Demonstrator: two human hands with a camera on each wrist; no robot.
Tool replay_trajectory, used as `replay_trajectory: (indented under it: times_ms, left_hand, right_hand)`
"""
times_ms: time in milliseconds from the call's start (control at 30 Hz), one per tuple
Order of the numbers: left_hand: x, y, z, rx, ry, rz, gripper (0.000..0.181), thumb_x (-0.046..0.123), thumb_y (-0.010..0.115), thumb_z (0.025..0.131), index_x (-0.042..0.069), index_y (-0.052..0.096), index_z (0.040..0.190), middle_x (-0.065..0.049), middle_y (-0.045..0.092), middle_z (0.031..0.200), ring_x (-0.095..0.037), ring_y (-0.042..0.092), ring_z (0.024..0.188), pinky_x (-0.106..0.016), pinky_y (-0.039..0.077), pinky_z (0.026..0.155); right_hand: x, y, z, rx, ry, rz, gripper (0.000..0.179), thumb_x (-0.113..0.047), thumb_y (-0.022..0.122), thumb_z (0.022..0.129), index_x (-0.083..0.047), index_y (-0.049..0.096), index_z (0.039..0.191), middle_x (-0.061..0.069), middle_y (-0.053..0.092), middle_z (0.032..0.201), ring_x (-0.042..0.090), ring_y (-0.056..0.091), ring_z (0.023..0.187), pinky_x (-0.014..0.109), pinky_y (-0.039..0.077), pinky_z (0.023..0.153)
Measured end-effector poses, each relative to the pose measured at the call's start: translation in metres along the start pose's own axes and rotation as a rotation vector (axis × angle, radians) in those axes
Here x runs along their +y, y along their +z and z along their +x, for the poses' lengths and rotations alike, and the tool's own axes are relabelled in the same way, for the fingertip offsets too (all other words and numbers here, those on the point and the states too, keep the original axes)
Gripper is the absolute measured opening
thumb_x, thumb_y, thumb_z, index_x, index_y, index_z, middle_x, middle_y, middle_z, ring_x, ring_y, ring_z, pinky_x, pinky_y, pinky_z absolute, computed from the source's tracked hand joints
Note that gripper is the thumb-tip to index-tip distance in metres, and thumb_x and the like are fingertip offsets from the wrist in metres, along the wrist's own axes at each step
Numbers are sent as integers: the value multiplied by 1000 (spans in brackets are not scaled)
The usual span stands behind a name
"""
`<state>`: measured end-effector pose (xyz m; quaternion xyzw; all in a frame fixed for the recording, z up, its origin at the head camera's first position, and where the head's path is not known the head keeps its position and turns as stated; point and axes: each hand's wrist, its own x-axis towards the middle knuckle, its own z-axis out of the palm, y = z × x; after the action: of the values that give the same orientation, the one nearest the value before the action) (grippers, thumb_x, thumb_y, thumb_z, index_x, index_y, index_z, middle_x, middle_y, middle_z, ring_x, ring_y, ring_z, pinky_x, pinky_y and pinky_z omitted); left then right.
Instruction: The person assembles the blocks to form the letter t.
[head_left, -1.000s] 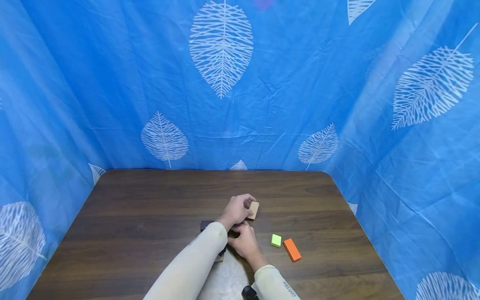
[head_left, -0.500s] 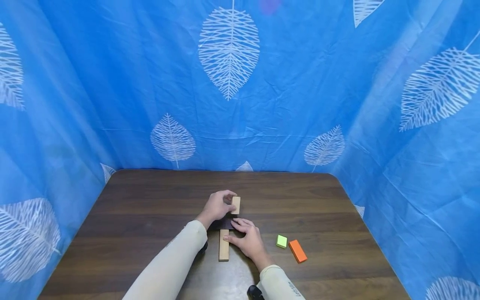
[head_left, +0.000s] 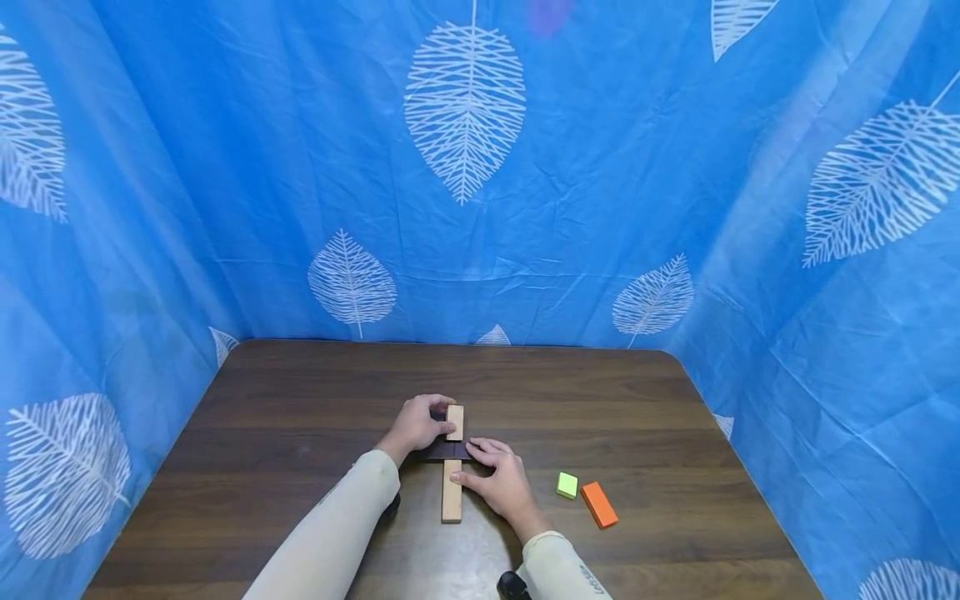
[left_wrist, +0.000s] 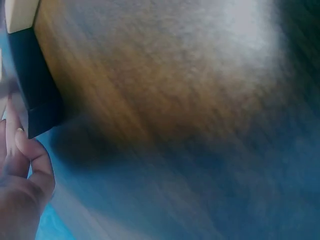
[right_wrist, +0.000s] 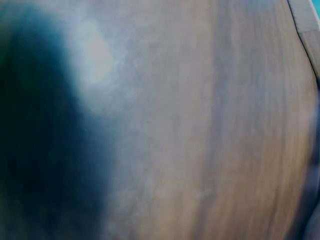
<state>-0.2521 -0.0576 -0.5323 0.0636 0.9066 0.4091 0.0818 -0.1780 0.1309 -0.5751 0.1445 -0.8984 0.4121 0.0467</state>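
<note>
In the head view my left hand (head_left: 417, 427) pinches a short natural-wood block (head_left: 455, 422) between thumb and fingers, at the far side of a dark brown block (head_left: 435, 451). A longer natural-wood block (head_left: 452, 492) lies lengthwise on the near side, meeting the dark one like a T. My right hand (head_left: 504, 479) rests its fingers at the dark piece's right end, while its thumb touches the long wooden block. The left wrist view catches the dark block (left_wrist: 36, 75) with the left hand (left_wrist: 25, 175) by its end. The right wrist view is blurred.
Right of my right hand, a small yellow-green block (head_left: 567, 485) and an orange block (head_left: 599, 505) lie on the brown wooden table (head_left: 315, 392). A blue leaf-patterned curtain (head_left: 555, 208) hangs behind the table and along both sides.
My left hand has carried the short wooden block left and nearer, to the dark block's far side. The long wooden block and dark block have come into fuller view. The head view has shifted slightly.
</note>
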Motion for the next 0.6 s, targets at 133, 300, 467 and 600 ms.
replay_trajectory:
  times_ms: [133, 300, 467, 600]
  left_hand:
    - [0, 1, 0, -21, -11, 13, 38, 16, 81, 88, 9, 71, 123, -8, 70, 110, -30, 61, 112, -50, 44, 99]
    - [3, 0, 1, -68, -14, 77, 41, 14, 80, 88, 4, 70, 126, -8, 68, 107, -27, 62, 105, -46, 46, 96]
    - [6, -1, 1, -111, -50, 96, 43, 14, 79, 89, 4, 68, 130, -11, 66, 109, -26, 61, 103, -45, 48, 94]
    - [5, 0, -1, -97, -68, 75, 44, 16, 79, 89, 8, 68, 131, -12, 66, 111, -27, 61, 104, -47, 47, 95]
  right_hand:
    - [0, 0, 0, 9, -9, -3, 60, -42, 86, 79, -4, 72, 123, 3, 67, 130, 30, 54, 127, 50, 40, 104]
    - [1, 0, 0, 5, 4, 3, 60, -42, 86, 79, -5, 72, 123, 2, 66, 131, 28, 53, 128, 49, 40, 105]
    - [1, 1, 0, 11, -9, 5, 60, -42, 86, 79, -4, 72, 123, 3, 66, 131, 29, 54, 127, 50, 40, 104]
    - [1, 1, -1, 14, -9, 4, 60, -42, 87, 78, -4, 72, 122, 4, 67, 130, 30, 54, 127, 50, 40, 104]
